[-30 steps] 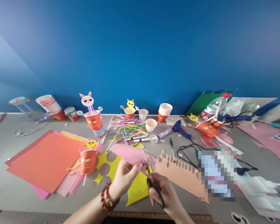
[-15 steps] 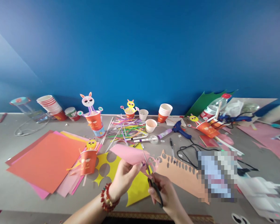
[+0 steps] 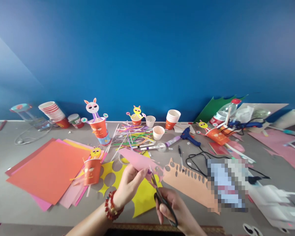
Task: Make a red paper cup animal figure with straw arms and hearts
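Both hands work above the yellow hole-cut paper sheet: left hand pinches a pink paper piece; right hand grips black-handled scissors, blades in its edge.

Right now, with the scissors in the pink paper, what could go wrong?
1. The left hand pinches the pink paper right beside the scissors in the right hand; a slip could nick a finger.
2. The cut edge there looks thin and may tear.
3. The cup figure stands near the left wrist; a swing might topple it.
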A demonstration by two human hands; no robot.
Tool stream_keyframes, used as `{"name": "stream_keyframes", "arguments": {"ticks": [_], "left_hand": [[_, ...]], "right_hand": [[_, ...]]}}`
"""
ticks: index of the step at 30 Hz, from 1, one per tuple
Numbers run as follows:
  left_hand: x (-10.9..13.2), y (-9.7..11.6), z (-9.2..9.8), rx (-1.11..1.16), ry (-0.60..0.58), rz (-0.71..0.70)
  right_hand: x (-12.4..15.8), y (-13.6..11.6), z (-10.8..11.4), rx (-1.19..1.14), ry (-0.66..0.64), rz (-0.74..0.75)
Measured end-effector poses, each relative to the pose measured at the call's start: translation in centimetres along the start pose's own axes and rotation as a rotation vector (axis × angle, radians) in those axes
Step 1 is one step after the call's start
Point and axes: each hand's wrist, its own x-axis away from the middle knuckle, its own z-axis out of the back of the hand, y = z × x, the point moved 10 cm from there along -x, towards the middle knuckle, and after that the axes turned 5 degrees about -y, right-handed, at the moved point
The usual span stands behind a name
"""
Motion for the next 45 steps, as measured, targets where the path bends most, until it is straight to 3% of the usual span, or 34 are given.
{"name": "stream_keyframes", "arguments": {"ticks": [11,34,45], "left_hand": [[0.2,-0.1,-1.4,0.067,-0.070,0.068],[0.5,-1.3,-0.8,0.071,-0.015,0.094],[0.3,-0.6,-0.7,0.036,0.007,0.083]], "right_hand": [[-0.2,-0.5,-0.2,-0.051,-0.027,0.071],[-0.5,-0.9,0.0,-0.034,0.021,0.063],[-0.7,-0.6,0.0,-0.040,0.019,0.042]]}}
